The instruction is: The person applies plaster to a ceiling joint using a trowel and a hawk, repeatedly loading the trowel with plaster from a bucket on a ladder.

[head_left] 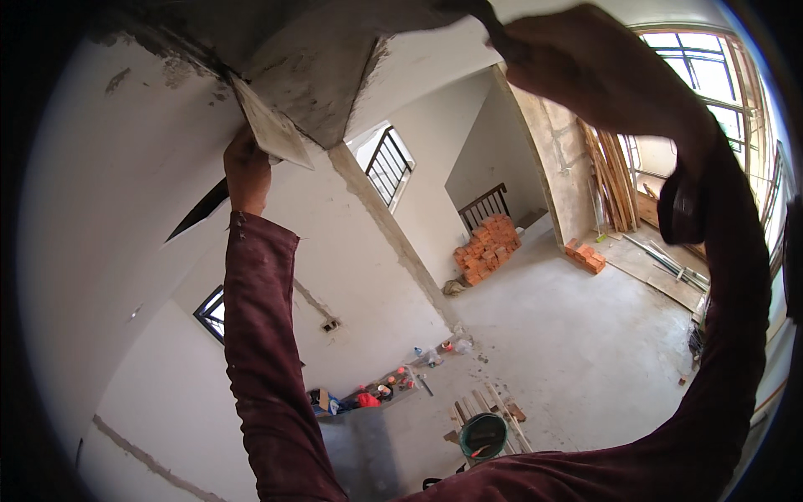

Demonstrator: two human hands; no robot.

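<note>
Both my arms, in dark red sleeves, reach up toward a grey plastered beam (305,92) overhead. My left hand (248,174) is closed on the lower edge of a thin, pale flat board (272,125), held up at the beam's corner beside the white wall. At the upper right, my right hand (585,71) is wrapped round the handle end of a dark trowel (495,32). The trowel's thin neck shows near the fingers; its blade is hard to tell from the dark surface above.
Below stands a dark bucket (483,435) by some planks (510,410). Bags and small containers (376,393) line the wall's foot. Orange bricks (489,248) are piled near a railing (483,207). Long timber strips (615,180) lean by the right window (698,71).
</note>
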